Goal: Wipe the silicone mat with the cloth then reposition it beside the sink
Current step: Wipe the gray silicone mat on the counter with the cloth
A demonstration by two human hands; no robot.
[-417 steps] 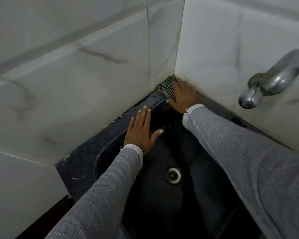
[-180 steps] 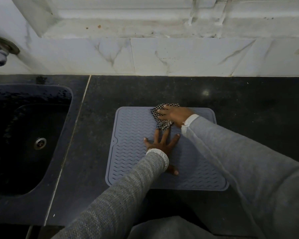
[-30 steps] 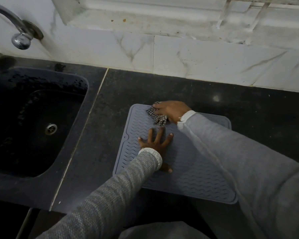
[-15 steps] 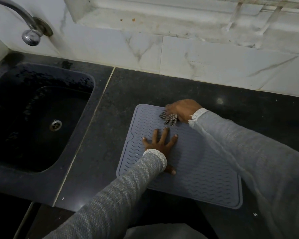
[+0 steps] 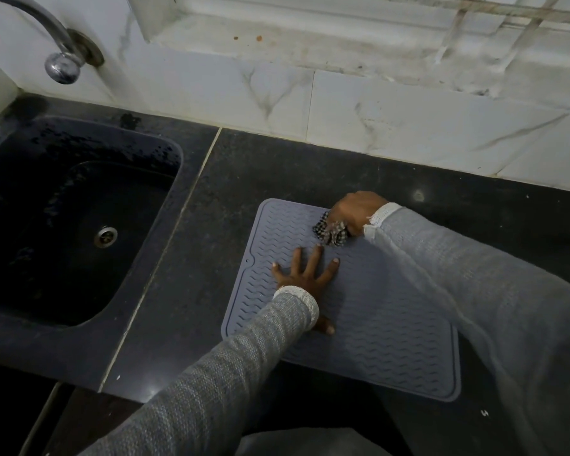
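Observation:
A grey silicone mat (image 5: 375,324) with a wavy ribbed pattern lies flat on the black countertop (image 5: 244,179), to the right of the sink (image 5: 66,218). My left hand (image 5: 305,274) presses flat on the mat's left-centre, fingers spread. My right hand (image 5: 354,210) is closed on a bunched black-and-white checked cloth (image 5: 331,230) and holds it against the mat near its far edge. A strip of bare counter separates the mat from the sink. My right sleeve hides the mat's far right corner.
A chrome tap (image 5: 60,57) juts from the marble-tiled wall (image 5: 343,103) above the sink's far side. A stained window ledge (image 5: 310,34) runs above the tiles. The counter's front edge (image 5: 129,390) is near my body.
Over the last second my right hand with the cloth has slid right along the mat's far edge. My left hand has stayed pressed on the mat. The view has shifted slightly.

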